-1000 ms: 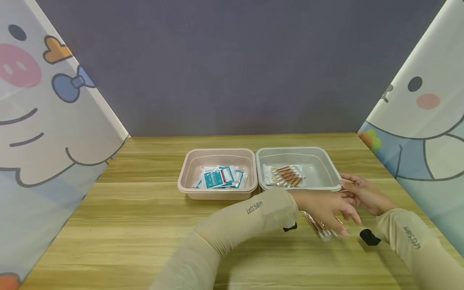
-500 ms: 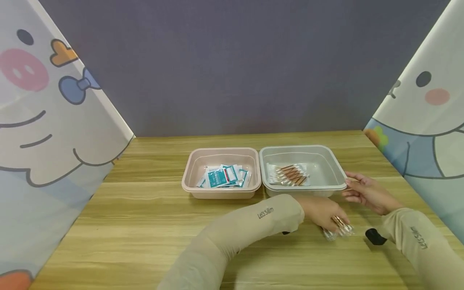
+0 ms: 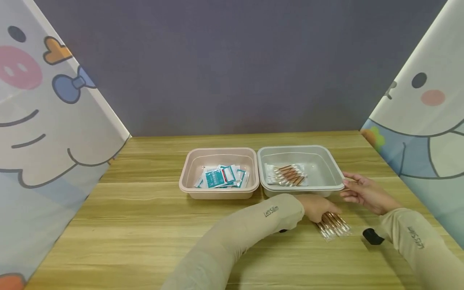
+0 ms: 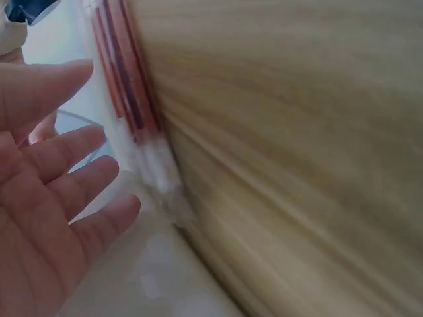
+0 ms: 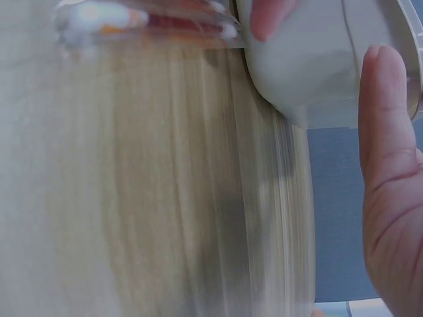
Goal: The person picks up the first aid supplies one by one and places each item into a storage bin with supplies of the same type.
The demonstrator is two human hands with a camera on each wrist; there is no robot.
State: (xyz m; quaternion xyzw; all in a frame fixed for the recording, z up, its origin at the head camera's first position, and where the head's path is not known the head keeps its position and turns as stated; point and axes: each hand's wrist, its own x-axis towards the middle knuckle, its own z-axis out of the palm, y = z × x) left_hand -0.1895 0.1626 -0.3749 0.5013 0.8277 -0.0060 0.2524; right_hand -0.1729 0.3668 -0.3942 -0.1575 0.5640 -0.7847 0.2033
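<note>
In the head view, a clear packet of cotton swabs with brown sticks lies on the wooden table. My left hand is over its far side, partly covering it. Seen from the left wrist, the fingers are spread and loosely bent beside the packet; whether they touch it I cannot tell. My right hand is at the near right corner of the grey bin, touching its rim. One straight finger stands beside the bin in the right wrist view.
Inside the grey bin, another packet of swabs lies to the left. A pink bin adjoins it, holding several teal and white sachets. A dark wall rises behind the table.
My left hand has come down to the packet and drawn back slightly left, exposing more of it; the packet has shifted and turned. The right hand stays at the bin's corner.
</note>
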